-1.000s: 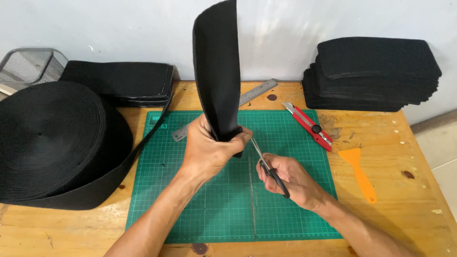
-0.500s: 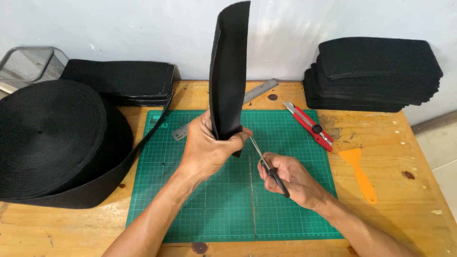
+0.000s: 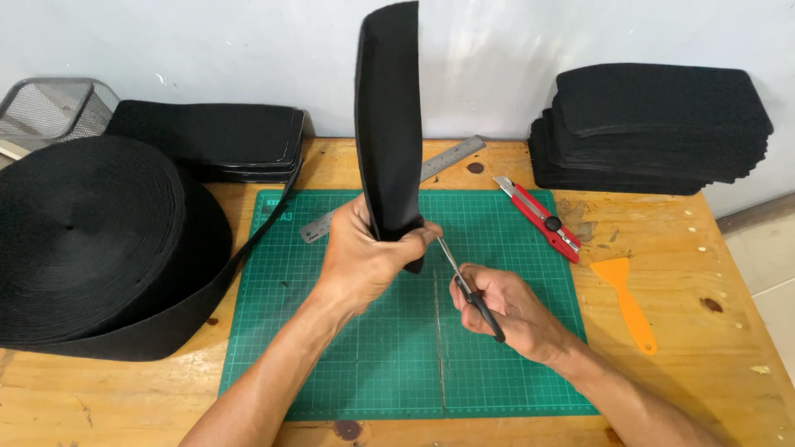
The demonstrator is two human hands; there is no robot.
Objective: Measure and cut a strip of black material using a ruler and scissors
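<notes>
Mat: a green cutting mat (image 3: 364, 348) lies on the wooden table (image 3: 679, 364); its near half, in front of both hands, is bare, and both forearms cross its near edge.
Right hand: the right hand (image 3: 505, 310) hovers low over the mat's middle, fingers closed around the black handles of small scissors (image 3: 468, 285), whose thin blades point up and left toward the left thumb.
Left hand: the left hand (image 3: 364, 252) is raised above the mat's middle, fist wrapped tight around the bottom of a folded black strap piece (image 3: 389, 124).
Strap piece: it stands upright from the fist, reaching well above the mat's far edge; its lower corner juts out just below the fist.
Change: the strap piece has turned narrower, more edge-on, than a second ago; both hands stay in place.
Left of mat: a big roll of black strap (image 3: 91, 240), its loose end running along the mat's left edge.
Right of mat: an orange scraper (image 3: 625, 302) and a red utility knife (image 3: 538, 217).
Behind mat: a steel ruler (image 3: 451, 157) crossing the far edge, and stacks of cut black pieces (image 3: 654, 128).
</notes>
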